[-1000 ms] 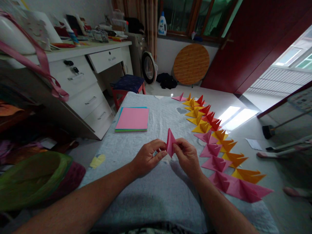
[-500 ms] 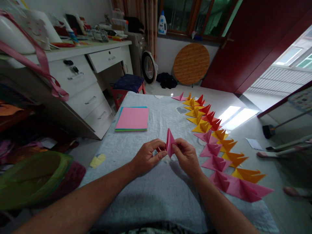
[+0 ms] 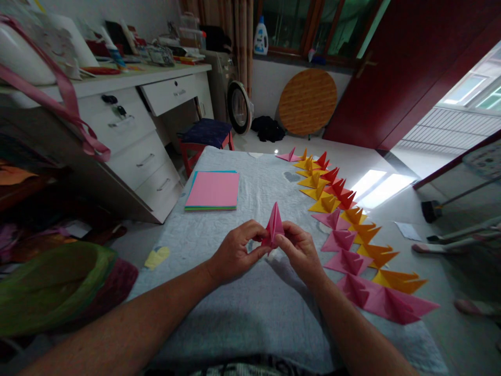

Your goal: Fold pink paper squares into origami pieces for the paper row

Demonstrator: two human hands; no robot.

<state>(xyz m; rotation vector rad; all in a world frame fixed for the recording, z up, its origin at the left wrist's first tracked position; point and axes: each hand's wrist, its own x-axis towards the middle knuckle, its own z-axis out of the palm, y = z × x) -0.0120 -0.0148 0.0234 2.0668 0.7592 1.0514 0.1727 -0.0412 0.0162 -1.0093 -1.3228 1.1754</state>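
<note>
A pink folded origami paper [image 3: 275, 223] stands point upward between my two hands, a little above the cloth-covered table [image 3: 258, 313]. My left hand [image 3: 239, 246] pinches its lower left edge between thumb and fingers. On the other side, my right hand [image 3: 299, 248] grips the lower right edge, thumb in front. Rows of folded paper cranes lie to the right: pink cranes [image 3: 348, 262], yellow cranes [image 3: 324, 202], orange cranes [image 3: 376, 256] and red cranes [image 3: 344, 196]. A stack of square coloured paper [image 3: 213, 190], pink on top, rests beyond my left hand.
A green-lined bin [image 3: 58, 287] stands left of the table. Behind it is a white desk [image 3: 117, 141] with drawers, and a stool [image 3: 205, 133] sits near the table's far end. Past the table are a washing machine [image 3: 221, 73] with its door open and a round wooden board [image 3: 308, 102].
The pink folded paper has turned slightly, its tip shifting a little to the right, and a lower flap now shows at the left hand's fingertips. Both hands keep their hold.
</note>
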